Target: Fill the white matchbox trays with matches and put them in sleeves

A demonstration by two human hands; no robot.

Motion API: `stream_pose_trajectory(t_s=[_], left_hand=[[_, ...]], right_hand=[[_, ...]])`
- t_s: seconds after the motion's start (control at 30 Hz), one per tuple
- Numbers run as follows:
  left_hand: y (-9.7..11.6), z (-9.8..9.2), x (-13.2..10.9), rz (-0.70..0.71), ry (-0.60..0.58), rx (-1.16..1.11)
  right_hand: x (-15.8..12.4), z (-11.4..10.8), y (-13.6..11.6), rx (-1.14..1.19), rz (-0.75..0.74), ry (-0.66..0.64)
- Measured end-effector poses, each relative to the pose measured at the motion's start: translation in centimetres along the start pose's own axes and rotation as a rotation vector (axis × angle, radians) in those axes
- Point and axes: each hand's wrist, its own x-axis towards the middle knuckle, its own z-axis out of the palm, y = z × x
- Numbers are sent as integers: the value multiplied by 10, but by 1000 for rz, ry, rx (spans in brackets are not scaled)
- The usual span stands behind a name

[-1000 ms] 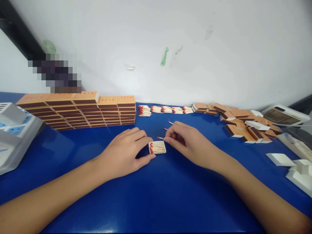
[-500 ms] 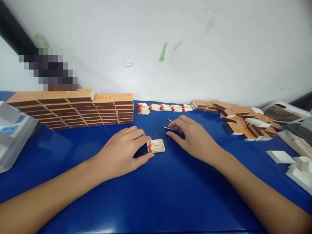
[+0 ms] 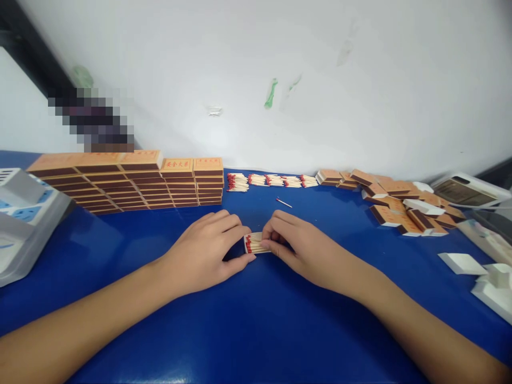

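A small white matchbox tray (image 3: 245,244) lies on the blue table, holding several red-headed matches (image 3: 254,247). My left hand (image 3: 208,242) grips the tray's left end between thumb and fingers. Over the tray's right end, my right hand (image 3: 294,240) has its thumb and fingertips pinched together on a match, with its fingers covering most of it. Beyond my right hand, a single loose match (image 3: 284,202) rests on the table. Farther back, small bundles of matches (image 3: 238,182) lie in a row along the wall.
Stacked matchboxes (image 3: 140,184) form a low wall at back left. A loose heap of matchboxes (image 3: 396,200) lies at back right, with white trays (image 3: 462,263) nearer me. A grey and white plastic container (image 3: 52,229) stands at the left edge. A white wall (image 3: 240,64) rises behind the table.
My right hand has moved left and toward me from the loose matches to the tray, bringing one match. One match stays behind on the table. My left hand keeps its hold.
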Motion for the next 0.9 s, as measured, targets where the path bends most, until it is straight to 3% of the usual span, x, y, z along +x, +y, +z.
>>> stream_pose_trajectory(t_s=[0.07,0.2,0.37,0.5,0.6,0.7,0.9], left_hand=[[0,0,1,-5,-2,2],[-1,-1,1,0,7,0],[-1,-1,1,2,10,7],[0,-1,2,-5,15,5],[1,0,2,-19,23,0],[1,1,2,-26,36,-17],[1,1,2,-35,22,-21]], right_hand=[[1,-2,12,0,34,61],[8,-10,52,-146,202,316],[18,-14,81,-217,283,280],[16,-13,54,-95,136,256],[8,-10,20,25,48,134],[2,-2,-3,-44,-9,48],[4,1,-1,-45,16,62]])
